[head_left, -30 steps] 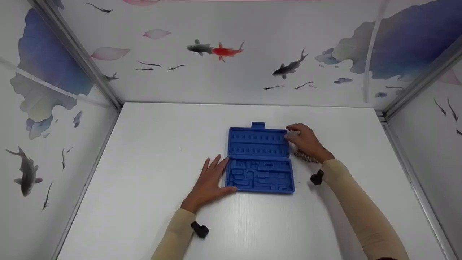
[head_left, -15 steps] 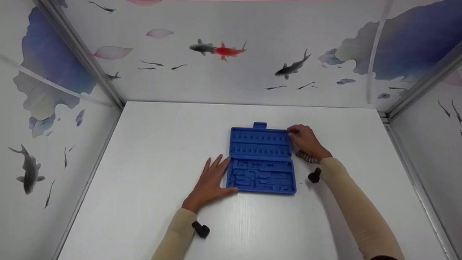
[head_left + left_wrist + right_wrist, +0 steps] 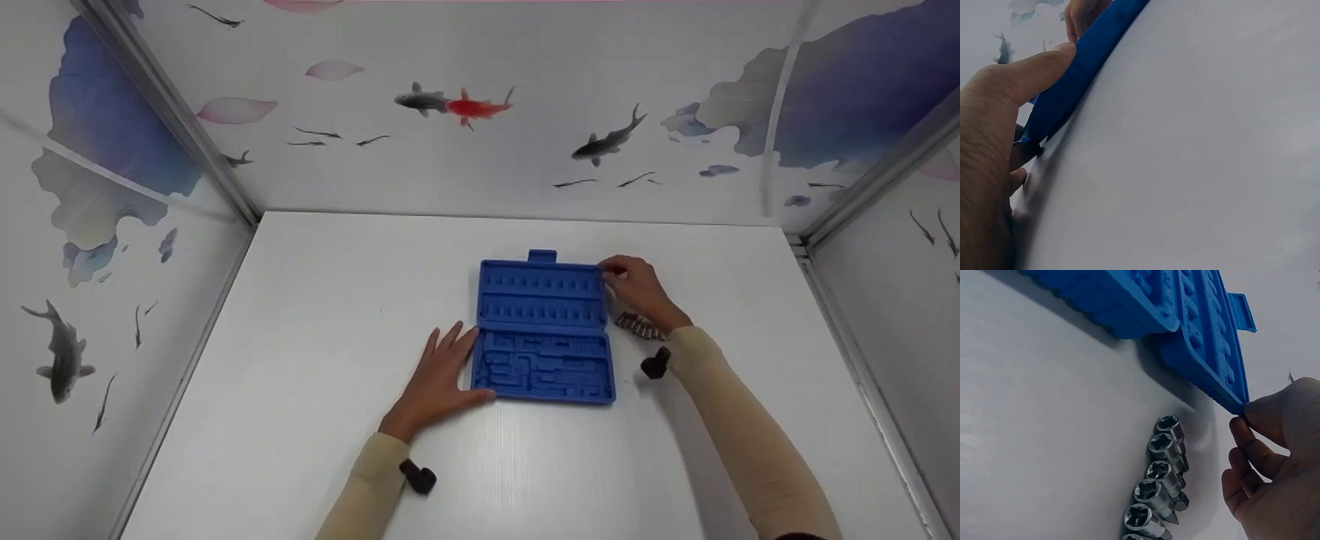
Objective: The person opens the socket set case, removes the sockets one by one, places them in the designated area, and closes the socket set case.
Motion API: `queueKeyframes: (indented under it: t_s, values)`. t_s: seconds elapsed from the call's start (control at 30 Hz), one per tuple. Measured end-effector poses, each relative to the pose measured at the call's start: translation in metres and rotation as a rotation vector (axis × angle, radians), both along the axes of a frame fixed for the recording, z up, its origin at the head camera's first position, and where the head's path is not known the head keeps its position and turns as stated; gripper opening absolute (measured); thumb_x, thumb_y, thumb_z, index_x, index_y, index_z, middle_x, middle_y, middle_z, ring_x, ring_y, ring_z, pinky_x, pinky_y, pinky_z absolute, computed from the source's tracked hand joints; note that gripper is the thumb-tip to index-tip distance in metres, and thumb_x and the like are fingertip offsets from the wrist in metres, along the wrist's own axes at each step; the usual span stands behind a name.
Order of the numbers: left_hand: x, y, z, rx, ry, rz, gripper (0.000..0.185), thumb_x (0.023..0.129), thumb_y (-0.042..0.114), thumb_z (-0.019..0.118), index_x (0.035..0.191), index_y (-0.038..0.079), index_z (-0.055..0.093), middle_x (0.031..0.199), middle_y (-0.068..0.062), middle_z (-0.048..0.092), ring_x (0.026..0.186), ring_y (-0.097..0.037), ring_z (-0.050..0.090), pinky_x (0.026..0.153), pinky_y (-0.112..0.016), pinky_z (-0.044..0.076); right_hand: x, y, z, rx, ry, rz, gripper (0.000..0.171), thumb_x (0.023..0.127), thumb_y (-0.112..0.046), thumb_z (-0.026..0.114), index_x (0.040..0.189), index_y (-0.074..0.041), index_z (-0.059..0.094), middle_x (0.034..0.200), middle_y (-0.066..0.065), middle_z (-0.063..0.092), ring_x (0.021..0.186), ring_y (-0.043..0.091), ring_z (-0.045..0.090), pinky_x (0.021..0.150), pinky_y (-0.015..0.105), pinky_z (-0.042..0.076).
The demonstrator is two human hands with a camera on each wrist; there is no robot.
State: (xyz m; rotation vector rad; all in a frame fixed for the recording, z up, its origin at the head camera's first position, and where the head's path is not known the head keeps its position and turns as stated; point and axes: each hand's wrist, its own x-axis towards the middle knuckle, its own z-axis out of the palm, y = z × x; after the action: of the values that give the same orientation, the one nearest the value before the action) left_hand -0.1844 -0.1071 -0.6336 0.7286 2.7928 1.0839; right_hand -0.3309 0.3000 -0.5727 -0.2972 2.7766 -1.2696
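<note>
Where fish-painted walls (image 3: 480,150) enclose it, the white table (image 3: 315,315) seems matte.

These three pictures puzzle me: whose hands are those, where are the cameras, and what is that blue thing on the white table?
There is no machine here: a person works with two bare hands. One camera sits on the head and looks down; one more is strapped to each wrist, so you see the same moment three ways. On the white table lies an open blue plastic tool case with empty slots. The left hand rests flat against the case's left edge, thumb on the rim. The right hand pinches the far right corner of the case. Beside it, on the table, lies a row of metal sockets.
</note>
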Motion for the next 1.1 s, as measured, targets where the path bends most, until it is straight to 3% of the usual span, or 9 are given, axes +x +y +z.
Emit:
queueKeyframes:
  t_s: [0.27,0.53,0.77,0.97,1.1]
  values:
    - [0.0,0.0,0.001,0.014,0.015,-0.012,0.117,0.089,0.075,0.076,0.176,0.014,0.028,0.18,-0.01,0.031,0.17,-0.03,0.016,0.138,-0.054,-0.002,0.012,0.006,0.011,-0.042,0.099,0.0,0.029,0.11,-0.005,0.064,0.137,0.001,0.073,0.132,0.021,0.073,0.121,0.034,0.063,0.098,0.048,0.051]
    - [-0.002,0.0,0.0,0.004,0.036,-0.016,0.116,0.089,0.075,0.076,0.176,0.013,0.029,0.179,-0.009,0.033,0.17,-0.03,0.018,0.138,-0.055,0.0,0.024,0.01,0.018,-0.166,0.154,-0.023,0.028,0.108,-0.004,0.068,0.136,-0.001,0.075,0.131,0.019,0.074,0.118,0.024,0.062,0.095,0.033,0.049]
    - [-0.001,0.0,-0.002,-0.006,0.031,0.0,0.116,0.089,0.073,0.077,0.176,0.014,0.029,0.18,-0.008,0.033,0.17,-0.027,0.017,0.138,-0.051,-0.002,0.057,-0.008,0.059,-0.224,0.19,-0.03,0.029,0.106,0.006,0.067,0.134,0.011,0.071,0.13,0.03,0.072,0.119,0.037,0.064,0.094,0.024,0.048]
    - [0.0,0.002,-0.001,-0.023,0.042,0.015,0.114,0.09,0.076,0.074,0.175,0.012,0.031,0.179,-0.009,0.034,0.169,-0.029,0.021,0.138,-0.052,0.002,0.072,-0.011,0.066,-0.254,0.24,-0.04,0.027,0.103,0.01,0.068,0.13,0.011,0.073,0.127,0.029,0.074,0.116,0.035,0.066,0.093,0.021,0.051]
    - [0.0,0.001,0.0,-0.021,0.046,0.008,0.114,0.091,0.074,0.074,0.176,0.013,0.03,0.18,-0.009,0.033,0.169,-0.029,0.021,0.138,-0.052,0.002,0.081,-0.011,0.069,-0.264,0.255,-0.04,0.025,0.103,0.009,0.069,0.128,0.01,0.074,0.125,0.026,0.075,0.112,0.026,0.067,0.091,0.022,0.052]
